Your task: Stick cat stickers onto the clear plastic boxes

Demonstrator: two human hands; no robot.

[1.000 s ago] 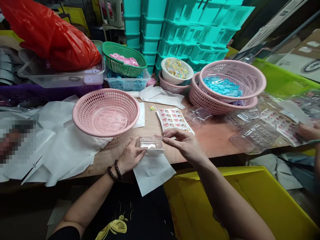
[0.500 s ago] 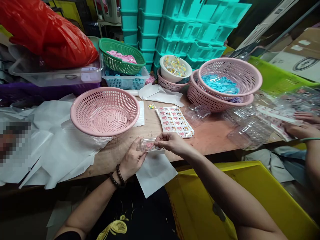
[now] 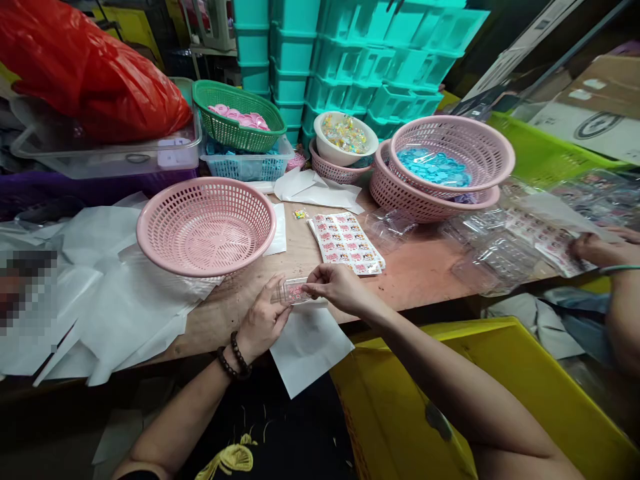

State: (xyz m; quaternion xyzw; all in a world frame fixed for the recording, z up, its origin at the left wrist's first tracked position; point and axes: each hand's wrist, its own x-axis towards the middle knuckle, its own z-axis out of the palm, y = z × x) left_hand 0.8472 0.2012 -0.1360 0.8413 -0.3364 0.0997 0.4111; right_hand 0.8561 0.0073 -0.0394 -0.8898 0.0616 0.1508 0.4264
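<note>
My left hand point(image 3: 257, 327), with dark beads on its wrist, grips a small clear plastic box point(image 3: 284, 293) by its left end. A label with pink lettering point(image 3: 295, 291) lies on the face of the box. Over the right end of the box, my right hand point(image 3: 340, 288) has its thumb and fingers pinched at the label; the fingertips cover that end. Below the hands, a white paper sheet point(image 3: 310, 350) hangs over the table edge. Just beyond them lies a stack of printed sticker sheets point(image 3: 347, 243), and a small colourful packet point(image 3: 300, 214) is near its corner.
A pink basket point(image 3: 205, 227) stands at left beside white sheets point(image 3: 120, 293). Behind are a green basket point(image 3: 240, 137), a white bowl point(image 3: 323, 140) and stacked pink baskets point(image 3: 435, 210). Clear trays point(image 3: 495, 260) lie at right, near a co-worker's hand point(image 3: 600, 250). A yellow box point(image 3: 475, 393) stands below.
The view has shifted slightly. My right fingers have moved a little left along the label, while my left hand keeps its hold. The co-worker's hands and sheets at right have moved.
</note>
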